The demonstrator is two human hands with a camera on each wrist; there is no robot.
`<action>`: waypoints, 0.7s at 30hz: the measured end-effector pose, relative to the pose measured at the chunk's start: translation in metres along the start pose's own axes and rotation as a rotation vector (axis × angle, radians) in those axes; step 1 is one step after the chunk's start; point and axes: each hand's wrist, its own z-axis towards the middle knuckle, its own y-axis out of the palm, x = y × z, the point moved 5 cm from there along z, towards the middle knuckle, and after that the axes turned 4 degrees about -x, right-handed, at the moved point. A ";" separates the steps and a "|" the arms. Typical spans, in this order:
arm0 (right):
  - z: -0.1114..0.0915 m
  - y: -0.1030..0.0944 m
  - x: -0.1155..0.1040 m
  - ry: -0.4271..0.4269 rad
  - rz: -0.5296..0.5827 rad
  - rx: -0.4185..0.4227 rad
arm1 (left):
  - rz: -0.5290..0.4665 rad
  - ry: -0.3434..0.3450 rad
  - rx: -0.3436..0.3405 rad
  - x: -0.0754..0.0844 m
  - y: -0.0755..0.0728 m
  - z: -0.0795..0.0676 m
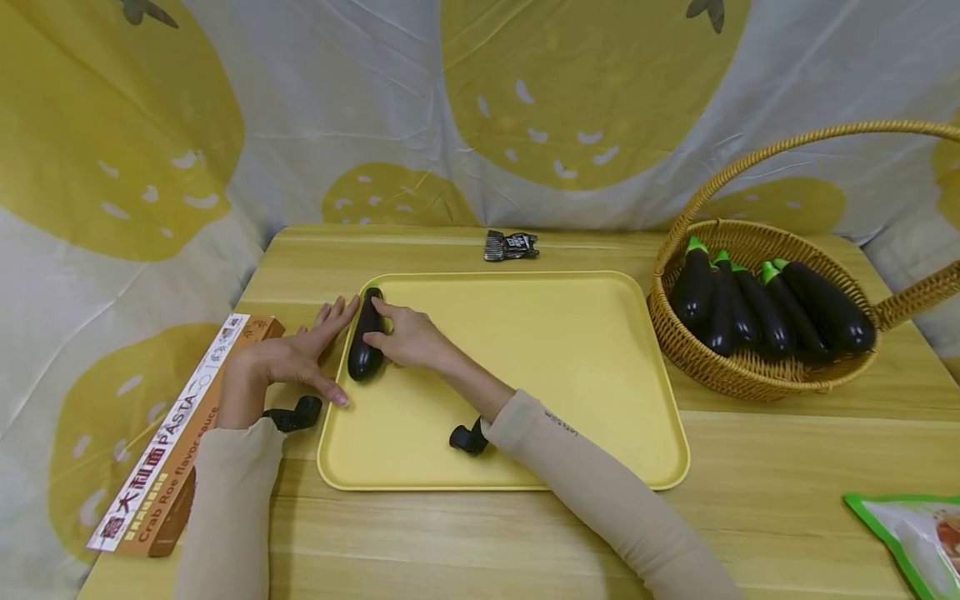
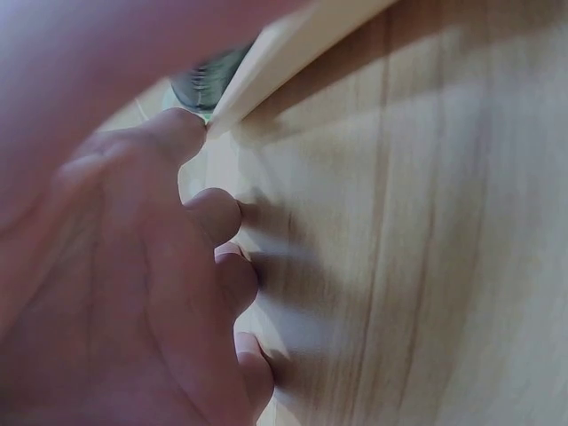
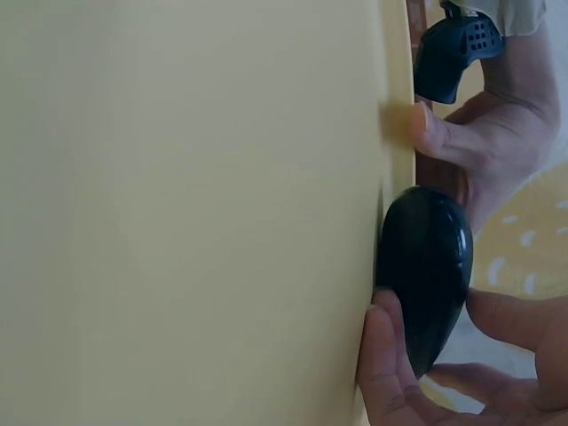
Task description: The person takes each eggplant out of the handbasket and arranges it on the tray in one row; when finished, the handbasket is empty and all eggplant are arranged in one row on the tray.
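A dark, glossy eggplant (image 1: 364, 357) lies lengthwise along the left side of the yellow tray (image 1: 517, 367). My right hand (image 1: 411, 337) pinches it between thumb and fingers, and the right wrist view shows those fingers (image 3: 383, 351) on both sides of its narrow part. At the tray's left edge is my left hand (image 1: 294, 357), fingers spread and fairly straight, thumb at the rim. In the left wrist view its fingertips (image 2: 232, 282) rest on the wooden tabletop beside the tray wall.
A wicker basket (image 1: 720, 379) with a tall handle holds several eggplants (image 1: 765, 312) at the right. A long pasta box (image 1: 176, 442) lies left of the tray. Behind the tray sits a small black packet (image 1: 512, 246); a green-edged bag (image 1: 918, 533) lies front right.
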 end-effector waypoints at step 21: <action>-0.002 -0.005 0.003 -0.038 0.042 -0.072 | 0.021 0.001 -0.001 0.001 0.000 -0.001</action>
